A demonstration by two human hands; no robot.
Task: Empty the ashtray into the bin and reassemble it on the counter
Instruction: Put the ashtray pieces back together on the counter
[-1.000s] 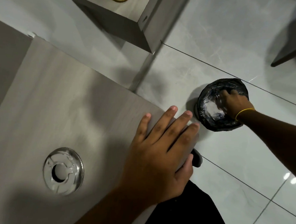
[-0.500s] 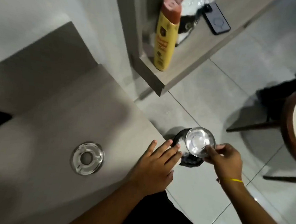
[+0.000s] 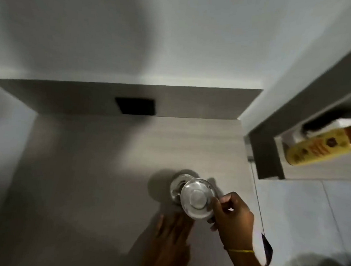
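A matte grey wood-grain counter (image 3: 90, 168) runs under a plain pale wall, a yellow bottle (image 3: 317, 149) on the shelf at right. In the head view the right hand (image 3: 234, 216) pinches the round glass ashtray bowl (image 3: 197, 199) by its rim, above the ring-shaped lid (image 3: 177, 186) lying on the counter. The left hand (image 3: 170, 241) rests flat and open, holding nothing. The glass looks smooth, rigid, probably heavy and breakable; the rim seems the safest hold.

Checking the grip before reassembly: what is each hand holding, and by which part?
The right hand pinches the ashtray bowl by its right rim, above the ring lid. The left hand holds nothing, flat on the counter.
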